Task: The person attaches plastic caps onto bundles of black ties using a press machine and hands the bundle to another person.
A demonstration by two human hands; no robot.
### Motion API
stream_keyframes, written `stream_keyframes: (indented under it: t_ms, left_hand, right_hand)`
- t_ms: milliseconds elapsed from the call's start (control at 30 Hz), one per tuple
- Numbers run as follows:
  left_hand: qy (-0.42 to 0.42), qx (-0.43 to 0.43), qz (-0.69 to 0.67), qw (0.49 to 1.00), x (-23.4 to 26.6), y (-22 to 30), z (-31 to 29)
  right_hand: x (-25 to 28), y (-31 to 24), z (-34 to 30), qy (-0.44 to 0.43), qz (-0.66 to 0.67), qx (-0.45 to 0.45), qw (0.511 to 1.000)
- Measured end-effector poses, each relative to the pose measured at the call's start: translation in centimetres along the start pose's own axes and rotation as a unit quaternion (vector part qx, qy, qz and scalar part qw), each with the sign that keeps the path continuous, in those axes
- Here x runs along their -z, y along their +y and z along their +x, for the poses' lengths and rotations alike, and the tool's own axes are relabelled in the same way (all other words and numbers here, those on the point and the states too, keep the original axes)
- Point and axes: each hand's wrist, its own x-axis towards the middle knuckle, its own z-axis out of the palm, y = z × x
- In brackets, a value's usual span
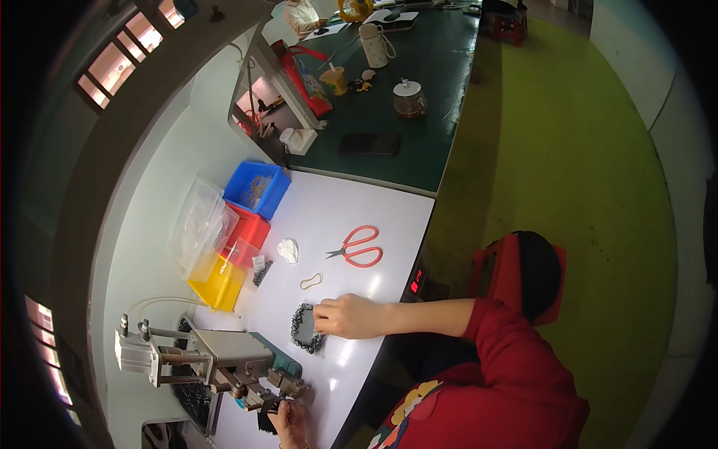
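Observation:
My right hand [348,316], reaching in from the right in a red sleeve, has its fingers closed at the edge of a ring of small black parts [297,337] around a grey patch on the white tabletop. What is between those fingertips, if anything, is too small to make out. Lower down, my left hand [290,423] is closed at the head of a small bench press [239,359] with a metal cylinder. Its fingers hold a black piece [266,420] just under the press's tip; the exact kind of the piece does not show.
Red-handled scissors [363,247], a rubber band [311,281] and a crumpled white wad [287,251] lie on the white table [321,202]. Blue [258,187], red [250,228] and yellow [218,283] bins line its far side. A green table [426,153] adjoins it, holding a phone [369,144] and a glass jar [409,99].

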Motion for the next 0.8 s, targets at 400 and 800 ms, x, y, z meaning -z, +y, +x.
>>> stream_keyframes:
  t_ms: [400,800]
  left_hand:
    - [0.019,0.012,0.016,1.0,0.58,0.2,-0.13]
    - [0.013,0.004,-0.004,1.0,0.09,0.19,0.35]
  right_hand:
    - [0.43,0.02,-0.59,0.036,0.072,-0.048,0.996]
    - [0.6,-0.36,-0.11,0.034,0.061,-0.056,0.996]
